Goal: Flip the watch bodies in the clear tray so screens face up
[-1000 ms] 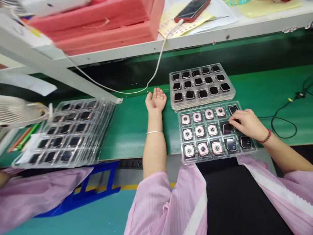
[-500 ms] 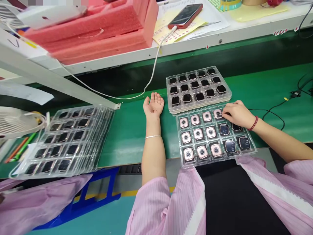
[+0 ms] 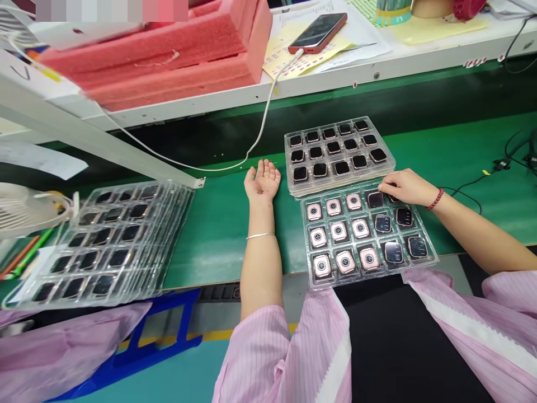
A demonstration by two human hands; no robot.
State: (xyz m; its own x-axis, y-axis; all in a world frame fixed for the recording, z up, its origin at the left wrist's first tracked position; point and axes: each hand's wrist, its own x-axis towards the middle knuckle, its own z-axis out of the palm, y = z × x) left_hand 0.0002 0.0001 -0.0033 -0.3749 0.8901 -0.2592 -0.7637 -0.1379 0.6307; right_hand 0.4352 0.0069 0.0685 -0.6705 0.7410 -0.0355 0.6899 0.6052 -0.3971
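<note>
My left hand (image 3: 262, 180) lies palm up on the green bench, fingers loosely stretched, with a few tiny dark specks on the palm that I cannot make out. Over the far right corner of a clear plastic tray (image 3: 371, 275), my right hand (image 3: 405, 186) is curled, its fingertips at the edge of a dark-faced smartwatch (image 3: 375, 199) in the back row. Pink-backed smartwatches (image 3: 339, 230) with round sensors up fill the tray's left three columns. Dark-faced ones (image 3: 393, 252) occupy the right side; the back right watch is partly hidden under my hand.
Behind stands a stack of clear trays (image 3: 340, 183) with dark-faced watches. Another tray stack (image 3: 168, 246) leans at left near a white fan (image 3: 27, 215). A phone (image 3: 318, 33) on a white cable and pink foam (image 3: 168, 61) rest on the shelf. Black cables lie right.
The fourth watch in the back row has turned from pink back up to dark face up. My right hand has shifted slightly; my left hand stays palm up.
</note>
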